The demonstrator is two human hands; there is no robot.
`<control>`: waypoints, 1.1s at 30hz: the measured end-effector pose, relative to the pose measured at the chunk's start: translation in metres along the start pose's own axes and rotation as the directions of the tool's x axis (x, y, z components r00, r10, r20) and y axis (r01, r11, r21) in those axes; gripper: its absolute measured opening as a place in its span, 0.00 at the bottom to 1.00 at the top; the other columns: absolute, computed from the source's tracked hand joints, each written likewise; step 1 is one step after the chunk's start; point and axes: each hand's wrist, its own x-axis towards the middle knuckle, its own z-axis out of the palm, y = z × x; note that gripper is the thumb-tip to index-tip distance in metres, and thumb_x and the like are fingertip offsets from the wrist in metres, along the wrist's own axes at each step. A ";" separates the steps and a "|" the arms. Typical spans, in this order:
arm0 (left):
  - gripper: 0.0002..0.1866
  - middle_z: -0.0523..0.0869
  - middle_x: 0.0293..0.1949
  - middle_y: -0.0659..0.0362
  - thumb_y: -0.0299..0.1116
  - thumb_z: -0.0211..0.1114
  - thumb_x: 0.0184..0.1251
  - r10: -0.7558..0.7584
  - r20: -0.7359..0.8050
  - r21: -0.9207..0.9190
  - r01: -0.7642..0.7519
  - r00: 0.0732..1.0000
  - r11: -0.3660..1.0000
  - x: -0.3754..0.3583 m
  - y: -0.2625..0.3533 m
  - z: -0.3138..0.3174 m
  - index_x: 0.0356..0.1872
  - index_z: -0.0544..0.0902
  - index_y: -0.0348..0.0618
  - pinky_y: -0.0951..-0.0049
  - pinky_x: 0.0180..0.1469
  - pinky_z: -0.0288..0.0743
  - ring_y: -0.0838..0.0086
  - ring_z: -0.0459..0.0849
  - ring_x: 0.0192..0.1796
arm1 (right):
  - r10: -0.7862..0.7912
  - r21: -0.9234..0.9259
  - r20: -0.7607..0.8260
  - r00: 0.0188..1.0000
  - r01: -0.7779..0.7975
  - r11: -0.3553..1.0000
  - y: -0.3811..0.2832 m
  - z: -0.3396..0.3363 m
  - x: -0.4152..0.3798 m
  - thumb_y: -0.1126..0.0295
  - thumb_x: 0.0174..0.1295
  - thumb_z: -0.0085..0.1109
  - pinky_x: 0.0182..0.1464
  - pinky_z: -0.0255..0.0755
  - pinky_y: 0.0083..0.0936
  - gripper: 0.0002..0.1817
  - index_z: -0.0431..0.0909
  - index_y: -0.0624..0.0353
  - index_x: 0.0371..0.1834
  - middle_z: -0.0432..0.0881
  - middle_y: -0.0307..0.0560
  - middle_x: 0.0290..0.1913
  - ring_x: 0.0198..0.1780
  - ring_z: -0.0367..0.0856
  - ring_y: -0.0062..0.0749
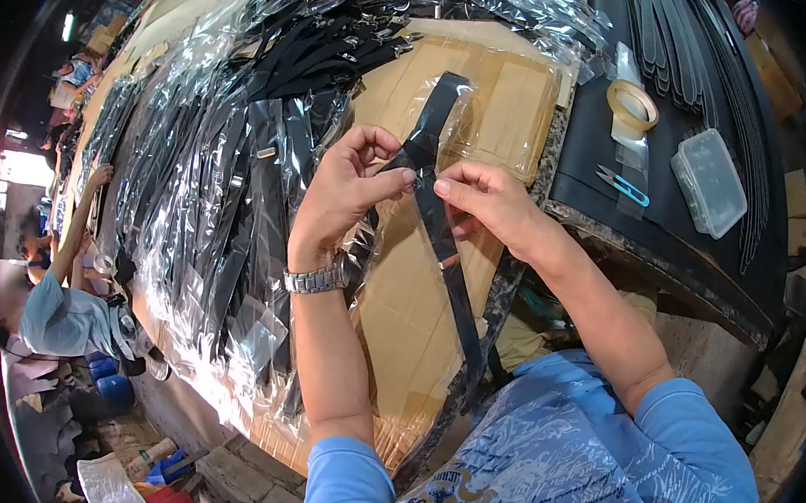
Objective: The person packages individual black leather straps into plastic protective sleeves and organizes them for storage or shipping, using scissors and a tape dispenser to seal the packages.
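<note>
Over the cardboard (408, 317) on the table, both hands are at a long black strap (443, 105) partly wrapped in shiny clear plastic. My left hand (352, 178), with a metal watch (317, 278) on its wrist, pinches the strap near its middle between thumb and fingers. My right hand (486, 201) pinches at the same spot from the other side, thumb against forefinger. From there the strap's lower part hangs toward the table's near edge. Left of my hands lie many plastic-wrapped black straps (211, 191). Behind them is a heap of loose black straps with metal clips (342, 56).
On the right-hand black surface (582, 161) lie a tape roll (633, 106), blue-handled thread snips (624, 186), a clear plastic box (710, 183) and long dark strips (665, 46). Another person (72, 308) works at the table's far left side.
</note>
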 end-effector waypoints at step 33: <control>0.10 0.83 0.33 0.63 0.22 0.68 0.63 0.020 -0.045 0.006 -0.019 0.999 1.000 0.007 -0.007 0.018 0.42 0.77 0.37 0.80 0.35 0.78 0.83 0.81 0.32 | -0.109 -0.013 0.033 0.993 0.110 0.994 -0.009 -0.009 0.001 0.75 0.63 0.62 0.29 0.69 0.15 0.17 0.74 0.63 0.55 0.81 0.36 0.35 0.32 0.77 0.15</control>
